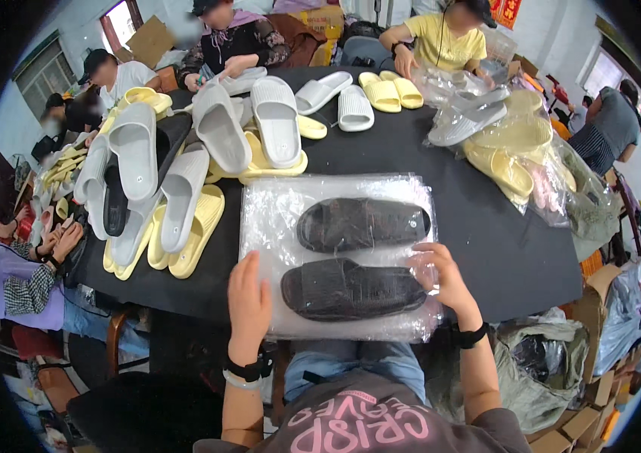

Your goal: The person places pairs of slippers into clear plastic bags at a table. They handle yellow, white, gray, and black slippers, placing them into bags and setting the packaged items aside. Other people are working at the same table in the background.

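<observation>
Holds left hand (249,302) unclenched at clear bags (264,219). Curls right hand (446,278) by black slippers (350,290); perhaps pinching, can't tell.

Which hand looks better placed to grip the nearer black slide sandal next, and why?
Probably the right hand: its fingers reach over the clear plastic packaging near the right end of the nearer black slide sandal. The left hand is at the packaging's left edge, apart from the sandal.

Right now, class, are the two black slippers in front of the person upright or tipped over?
Upright: the far black slipper and the near black slipper both show strap and footbed facing up.
</observation>
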Demonstrator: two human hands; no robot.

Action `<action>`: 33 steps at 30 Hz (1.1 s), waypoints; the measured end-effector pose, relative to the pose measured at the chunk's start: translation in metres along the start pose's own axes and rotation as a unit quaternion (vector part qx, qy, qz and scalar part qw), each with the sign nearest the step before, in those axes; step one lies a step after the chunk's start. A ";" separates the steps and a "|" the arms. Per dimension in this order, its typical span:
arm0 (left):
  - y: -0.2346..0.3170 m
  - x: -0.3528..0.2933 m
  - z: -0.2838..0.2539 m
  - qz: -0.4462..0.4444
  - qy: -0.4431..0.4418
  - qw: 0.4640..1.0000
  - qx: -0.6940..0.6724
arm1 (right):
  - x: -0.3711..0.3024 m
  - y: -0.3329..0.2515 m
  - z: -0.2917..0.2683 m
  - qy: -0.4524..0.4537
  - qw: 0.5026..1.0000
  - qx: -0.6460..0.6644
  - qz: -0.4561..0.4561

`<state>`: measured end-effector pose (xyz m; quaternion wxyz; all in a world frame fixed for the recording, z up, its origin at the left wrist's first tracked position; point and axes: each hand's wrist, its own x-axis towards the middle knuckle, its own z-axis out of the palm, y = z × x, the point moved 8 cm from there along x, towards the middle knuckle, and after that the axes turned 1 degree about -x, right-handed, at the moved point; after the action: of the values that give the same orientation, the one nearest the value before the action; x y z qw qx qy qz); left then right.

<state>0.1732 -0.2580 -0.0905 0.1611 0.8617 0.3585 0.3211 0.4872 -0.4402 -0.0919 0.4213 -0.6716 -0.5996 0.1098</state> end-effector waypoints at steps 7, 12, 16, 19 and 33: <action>-0.015 0.008 0.062 -0.002 -0.066 0.997 0.042 | 0.062 -0.046 0.046 -0.134 0.958 -0.184 -0.177; -0.022 0.003 0.059 -0.008 -0.038 0.999 0.029 | 0.071 -0.061 0.093 -0.210 0.928 -0.216 -0.219; -0.022 0.001 0.063 0.001 -0.041 0.998 0.049 | 0.069 -0.049 0.115 -0.192 0.939 -0.204 -0.201; -0.021 0.002 0.061 0.001 -0.035 0.998 0.053 | 0.075 -0.051 0.112 -0.171 0.943 -0.229 -0.173; -0.005 0.004 0.064 0.021 -0.066 0.989 0.133 | -0.029 0.057 -0.075 0.144 0.961 -0.224 0.073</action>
<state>0.2152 -0.2550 -0.1388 0.0614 0.9019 0.3687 0.2164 0.5694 -0.4946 -0.0952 0.3324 -0.7994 -0.4915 -0.0947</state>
